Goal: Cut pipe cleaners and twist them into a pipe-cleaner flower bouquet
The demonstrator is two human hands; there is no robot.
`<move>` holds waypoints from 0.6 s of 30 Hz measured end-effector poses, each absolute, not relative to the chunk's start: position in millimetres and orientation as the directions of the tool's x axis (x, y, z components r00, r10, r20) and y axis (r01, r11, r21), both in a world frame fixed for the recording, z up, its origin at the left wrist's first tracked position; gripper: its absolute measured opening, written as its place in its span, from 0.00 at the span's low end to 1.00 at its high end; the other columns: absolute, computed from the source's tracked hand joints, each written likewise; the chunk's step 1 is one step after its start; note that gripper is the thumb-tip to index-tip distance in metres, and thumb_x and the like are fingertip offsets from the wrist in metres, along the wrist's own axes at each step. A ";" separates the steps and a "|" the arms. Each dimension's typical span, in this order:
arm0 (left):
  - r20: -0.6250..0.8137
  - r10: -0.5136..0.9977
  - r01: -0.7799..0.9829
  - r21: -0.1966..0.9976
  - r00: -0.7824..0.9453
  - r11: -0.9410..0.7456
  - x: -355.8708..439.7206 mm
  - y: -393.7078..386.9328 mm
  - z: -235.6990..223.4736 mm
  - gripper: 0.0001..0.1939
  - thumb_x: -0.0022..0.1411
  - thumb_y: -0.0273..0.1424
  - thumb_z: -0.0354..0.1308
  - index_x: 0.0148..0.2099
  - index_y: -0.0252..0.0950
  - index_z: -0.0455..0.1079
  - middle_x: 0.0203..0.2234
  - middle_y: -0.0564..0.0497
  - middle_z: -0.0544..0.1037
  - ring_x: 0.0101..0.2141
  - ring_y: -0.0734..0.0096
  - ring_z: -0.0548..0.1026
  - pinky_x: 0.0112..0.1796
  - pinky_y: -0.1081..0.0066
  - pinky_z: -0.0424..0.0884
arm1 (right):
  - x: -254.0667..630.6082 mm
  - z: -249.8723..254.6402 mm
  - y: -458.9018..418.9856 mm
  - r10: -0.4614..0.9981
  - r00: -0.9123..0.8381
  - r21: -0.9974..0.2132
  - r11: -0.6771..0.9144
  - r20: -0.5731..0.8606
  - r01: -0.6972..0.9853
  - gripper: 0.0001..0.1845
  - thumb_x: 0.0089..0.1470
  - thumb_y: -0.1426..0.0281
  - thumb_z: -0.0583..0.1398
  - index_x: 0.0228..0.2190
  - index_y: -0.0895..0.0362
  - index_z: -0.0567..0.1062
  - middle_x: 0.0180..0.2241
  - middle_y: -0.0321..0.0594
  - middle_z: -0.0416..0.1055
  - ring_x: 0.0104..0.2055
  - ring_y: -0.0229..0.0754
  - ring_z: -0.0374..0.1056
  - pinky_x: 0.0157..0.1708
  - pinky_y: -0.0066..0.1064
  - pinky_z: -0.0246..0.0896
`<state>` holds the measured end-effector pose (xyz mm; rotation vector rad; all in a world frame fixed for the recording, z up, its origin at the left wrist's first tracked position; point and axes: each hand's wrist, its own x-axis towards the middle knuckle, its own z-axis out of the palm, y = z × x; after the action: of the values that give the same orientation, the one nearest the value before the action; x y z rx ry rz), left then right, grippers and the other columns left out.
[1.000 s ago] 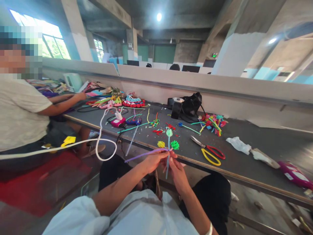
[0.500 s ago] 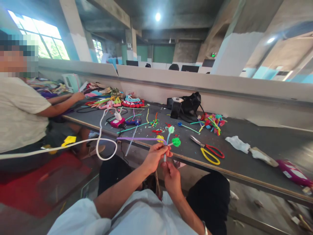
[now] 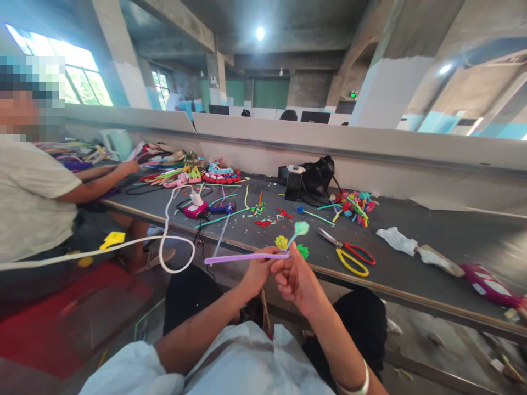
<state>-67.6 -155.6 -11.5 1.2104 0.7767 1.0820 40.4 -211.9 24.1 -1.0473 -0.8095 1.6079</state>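
Note:
Just beyond the table's front edge, my left hand (image 3: pixel 260 272) is closed around the stems of a small bunch of pipe cleaner flowers. Its heads are a mint one (image 3: pixel 302 228), a yellow one (image 3: pixel 281 242) and a green one (image 3: pixel 303 251), partly behind my fingers. A purple pipe cleaner (image 3: pixel 242 257) sticks out leftward from the bunch. My right hand (image 3: pixel 300 282) pinches it where it meets the stems, thumb pointing up, other fingers curled. The lower stems are hidden by my hands. Scissors (image 3: pixel 348 253) with red and yellow handles lie on the table to the right.
On the dark table (image 3: pixel 432 230) are cut pipe cleaner scraps (image 3: pixel 262 223), a magenta glue gun (image 3: pixel 195 209), a black bag (image 3: pixel 321 175) and a bundle of colourful flowers (image 3: pixel 356 206). A white cable (image 3: pixel 168 236) loops at the left front. A co-worker (image 3: pixel 37 186) sits at left.
My right hand has moved up from the stem ends to the flower heads and taken hold of the purple pipe cleaner, which has swung lower and nearer. The bunch has tilted to the right.

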 end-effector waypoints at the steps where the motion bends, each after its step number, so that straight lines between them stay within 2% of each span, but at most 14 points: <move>1: 0.071 0.939 -0.234 0.972 0.337 0.010 -68.2 -155.6 -11.9 0.13 0.48 0.38 0.68 0.28 0.33 0.74 0.24 0.52 0.75 0.27 0.73 0.70 0.29 0.75 0.63 | 39.5 23.5 -210.3 0.962 -0.133 -0.879 -0.272 -0.239 -0.391 0.32 0.48 0.40 0.57 0.25 0.59 0.73 0.14 0.28 0.57 0.13 0.29 0.48 0.11 0.20 0.37; 5: 0.007 0.904 -0.281 0.951 0.427 0.125 -71.8 -155.1 -11.3 0.18 0.50 0.43 0.67 0.28 0.33 0.71 0.17 0.55 0.70 0.19 0.76 0.67 0.23 0.75 0.60 | 40.1 14.1 -212.1 0.985 -0.045 -0.926 -0.170 -0.165 -0.338 0.23 0.47 0.49 0.63 0.26 0.57 0.71 0.15 0.27 0.57 0.15 0.30 0.51 0.13 0.21 0.42; 10: -0.066 0.891 -0.334 0.913 0.449 0.235 -72.2 -155.1 -8.5 0.16 0.48 0.39 0.69 0.29 0.33 0.68 0.18 0.58 0.69 0.18 0.81 0.65 0.21 0.78 0.57 | 43.6 1.8 -221.7 0.995 0.101 -0.993 0.033 0.022 -0.110 0.26 0.51 0.46 0.60 0.22 0.57 0.72 0.21 0.33 0.64 0.21 0.34 0.56 0.20 0.25 0.51; 14: -0.098 0.857 -0.359 0.880 0.506 0.312 -69.7 -156.0 -5.1 0.13 0.50 0.36 0.67 0.29 0.34 0.67 0.17 0.59 0.67 0.15 0.84 0.60 0.18 0.78 0.49 | 49.0 0.5 -226.2 0.988 0.070 -0.988 0.134 0.139 0.075 0.27 0.56 0.48 0.56 0.20 0.56 0.70 0.20 0.34 0.63 0.23 0.35 0.57 0.23 0.27 0.51; 18: -0.123 0.791 -0.385 0.822 0.599 0.419 -70.5 -156.6 -0.6 0.12 0.50 0.33 0.65 0.27 0.34 0.65 0.16 0.59 0.64 0.14 0.85 0.56 0.17 0.77 0.45 | 52.3 1.4 -230.1 0.984 0.019 -0.968 0.168 0.175 0.188 0.27 0.61 0.52 0.53 0.18 0.56 0.66 0.19 0.32 0.59 0.23 0.36 0.55 0.25 0.27 0.50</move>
<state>-70.5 -156.6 -0.6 0.8460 0.5514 0.7860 52.3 -230.1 1.4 -1.2277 -1.3940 0.9603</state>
